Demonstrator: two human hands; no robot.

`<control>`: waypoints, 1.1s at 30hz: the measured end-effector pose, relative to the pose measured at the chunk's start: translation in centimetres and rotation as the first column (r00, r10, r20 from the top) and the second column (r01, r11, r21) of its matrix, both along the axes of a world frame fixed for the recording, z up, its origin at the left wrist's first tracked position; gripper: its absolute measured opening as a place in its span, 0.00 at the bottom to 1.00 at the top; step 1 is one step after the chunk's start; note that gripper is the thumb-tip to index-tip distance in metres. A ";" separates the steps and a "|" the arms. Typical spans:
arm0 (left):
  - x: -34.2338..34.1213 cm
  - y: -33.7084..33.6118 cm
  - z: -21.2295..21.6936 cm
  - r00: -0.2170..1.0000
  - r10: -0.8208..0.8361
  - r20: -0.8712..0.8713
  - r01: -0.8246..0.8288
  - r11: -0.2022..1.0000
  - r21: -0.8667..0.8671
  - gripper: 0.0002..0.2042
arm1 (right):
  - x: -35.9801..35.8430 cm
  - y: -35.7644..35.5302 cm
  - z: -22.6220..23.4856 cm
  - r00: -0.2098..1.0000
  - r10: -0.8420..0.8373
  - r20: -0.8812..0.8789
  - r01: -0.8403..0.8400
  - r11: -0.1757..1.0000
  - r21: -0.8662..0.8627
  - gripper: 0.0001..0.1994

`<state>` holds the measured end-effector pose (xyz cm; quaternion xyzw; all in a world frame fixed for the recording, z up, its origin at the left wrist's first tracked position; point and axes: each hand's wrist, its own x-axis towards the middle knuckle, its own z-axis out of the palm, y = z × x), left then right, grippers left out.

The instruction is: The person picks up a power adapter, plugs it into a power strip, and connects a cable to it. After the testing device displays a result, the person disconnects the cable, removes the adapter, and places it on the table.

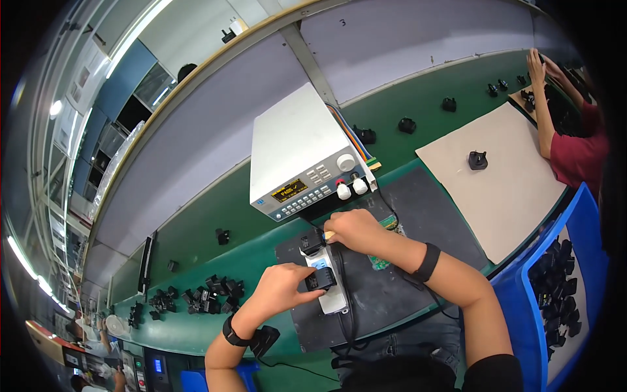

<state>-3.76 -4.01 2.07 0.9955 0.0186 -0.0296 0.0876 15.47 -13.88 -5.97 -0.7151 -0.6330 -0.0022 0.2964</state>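
Left hand (281, 287) fingers pinch a black plug (321, 279) seated on the white power strip (330, 281) on the dark mat (424, 215), right hand (356, 230) fingers closed on a second plug (311, 242) beside it; best pressed straight down, strip kept steady

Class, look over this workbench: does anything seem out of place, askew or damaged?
Nothing looks damaged or spilled. One black plug sits alone on the beige mat, apart from the loose heap of plugs on the green bench.
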 end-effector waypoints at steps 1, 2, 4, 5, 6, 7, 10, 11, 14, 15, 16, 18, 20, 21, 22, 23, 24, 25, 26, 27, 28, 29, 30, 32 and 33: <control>-0.2 0.1 -0.4 0.999 0.000 0.047 0.000 1.000 0.001 0.20 | 0.1 0.1 -0.1 1.000 -0.005 -0.026 0.005 0.999 0.032 0.12; -0.2 0.1 -0.5 0.996 -0.002 0.093 0.002 1.000 0.001 0.20 | 0.4 -0.1 -0.2 0.999 -0.009 -0.031 0.010 0.999 0.035 0.12; 0.1 0.3 -0.4 0.997 0.010 0.074 -0.009 1.000 -0.013 0.20 | 0.8 -1.2 0.0 0.987 -0.058 0.153 0.029 0.982 0.187 0.10; 0.1 0.3 -0.3 0.998 0.027 0.059 -0.025 0.999 -0.030 0.20 | 0.8 -1.9 0.2 0.988 -0.056 0.146 0.028 0.982 0.186 0.10; 0.1 0.2 -0.2 0.998 0.028 0.051 -0.026 0.999 -0.031 0.20 | 0.6 -2.9 0.5 0.992 -0.074 0.103 0.050 0.973 0.224 0.09; 0.2 0.0 -0.1 0.999 0.027 0.031 -0.026 0.999 -0.018 0.20 | 0.5 -3.8 1.1 0.994 -0.094 0.060 0.075 0.962 0.262 0.09; -0.1 -0.2 -0.1 0.999 0.025 0.025 -0.025 1.000 -0.001 0.20 | -1.3 -5.7 0.9 0.993 -0.069 -0.092 0.084 0.982 0.170 0.08; -0.1 -0.1 -0.2 0.999 0.022 0.045 -0.022 1.000 0.001 0.20 | -2.0 -6.4 0.6 0.991 -0.049 -0.124 0.068 0.987 0.149 0.08; 0.5 -0.3 0.2 0.999 0.035 0.008 -0.035 0.999 0.000 0.20 | -3.6 -7.8 0.2 0.941 -0.017 -0.337 0.035 0.998 0.045 0.08; 0.6 -0.3 0.2 0.999 0.032 0.005 -0.032 0.999 -0.001 0.20 | -4.0 -8.1 -0.5 0.940 -0.005 -0.341 0.032 0.997 0.072 0.08; 0.6 -0.2 0.4 1.000 0.025 -0.016 -0.025 1.000 -0.002 0.20 | -4.3 -8.2 -0.7 0.939 -0.005 -0.343 0.033 0.997 0.074 0.08; 0.6 -0.2 0.3 0.999 0.019 -0.041 -0.019 1.000 -0.003 0.20 | -4.8 -8.2 -0.8 0.923 -0.001 -0.385 0.049 0.992 0.113 0.08; 0.5 -0.2 -0.1 0.999 -0.035 -0.012 0.036 0.999 0.038 0.21 | -4.8 -8.2 -1.1 0.923 0.001 -0.385 0.054 0.990 0.132 0.09; 0.4 -0.3 -0.2 0.999 -0.036 -0.016 0.036 0.999 0.037 0.21 | -4.9 -8.2 -1.0 0.920 0.000 -0.392 0.055 0.990 0.130 0.09; 0.4 -0.6 -0.2 0.999 -0.032 -0.007 0.032 0.998 0.055 0.21 | -5.0 -8.3 -1.0 0.916 -0.002 -0.401 0.057 0.991 0.125 0.09; 0.3 -0.9 -0.4 1.000 -0.028 0.003 0.028 0.997 0.074 0.21 | -5.1 -8.2 -1.2 0.914 -0.003 -0.406 0.058 0.991 0.122 0.09; 0.4 -0.9 -0.5 1.000 -0.028 -0.002 0.028 0.997 0.070 0.21 | -5.2 -8.1 -1.4 0.914 0.002 -0.407 0.060 0.988 0.141 0.09; 0.5 -0.9 -0.6 1.000 -0.010 -0.020 0.012 0.997 0.080 0.21 | -5.2 -7.9 -1.5 0.914 0.011 -0.405 0.060 0.985 0.163 0.09; 0.6 -0.9 -0.7 0.999 0.007 -0.037 -0.004 0.996 0.090 0.21 | -5.2 -7.8 -1.6 0.914 0.014 -0.406 0.057 0.985 0.163 0.09; 0.4 -0.9 -0.9 0.999 0.010 -0.038 -0.007 0.996 0.090 0.21 | -5.3 -7.7 -1.7 0.921 0.009 -0.389 0.051 0.989 0.142 0.09; 0.2 -0.9 -1.3 1.000 0.005 0.003 -0.005 0.998 0.070 0.21 | -5.4 -7.6 -1.7 0.928 0.000 -0.372 0.049 0.992 0.120 0.09; 0.2 -0.8 -1.4 0.999 0.000 0.045 -0.002 0.999 0.049 0.21 | -5.3 -7.5 -1.7 0.928 -0.003 -0.373 0.051 0.992 0.119 0.09; 0.3 -0.8 -1.4 0.999 -0.003 0.044 0.001 0.999 0.049 0.21 | -5.3 -7.4 -1.6 0.926 -0.002 -0.376 0.051 0.991 0.121 0.09; 0.2 -0.8 -1.3 1.000 0.007 0.017 -0.008 0.999 0.051 0.22 | -5.4 -7.2 -1.6 0.925 0.010 -0.380 0.041 0.991 0.125 0.09; 0.1 -0.7 -1.3 1.000 0.011 0.017 -0.012 0.999 0.051 0.22 | -5.4 -7.2 -1.6 0.929 0.012 -0.370 0.037 0.991 0.126 0.09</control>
